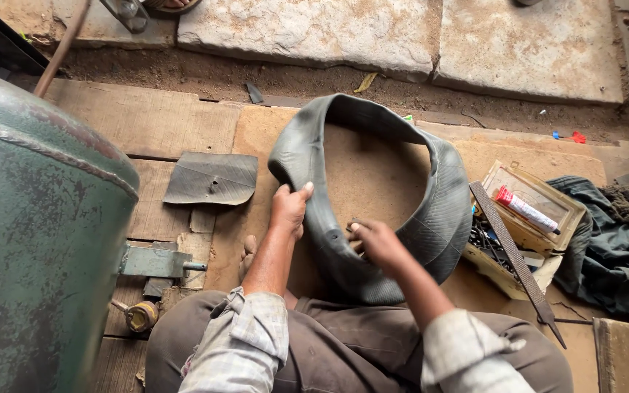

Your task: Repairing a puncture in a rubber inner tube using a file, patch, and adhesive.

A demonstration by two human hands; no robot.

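A dark grey rubber inner tube [431, 211] stands curled in a loop on a wooden board [147, 116] in front of my knees. My left hand [289, 207] grips the tube's left side from outside, fingers over its edge. My right hand [376, 240] is pressed against the tube's near inner wall, fingers bent on the rubber around a small dark part; what that part is cannot be made out.
A large green metal tank [38, 233] fills the left. A flat rubber patch piece [209, 178] lies left of the tube. At right sit a plastic box [547, 218] with a glue tube [525, 209], a long file [515, 255] and a dark cloth [613, 247]. Stone slabs [314, 29] lie beyond.
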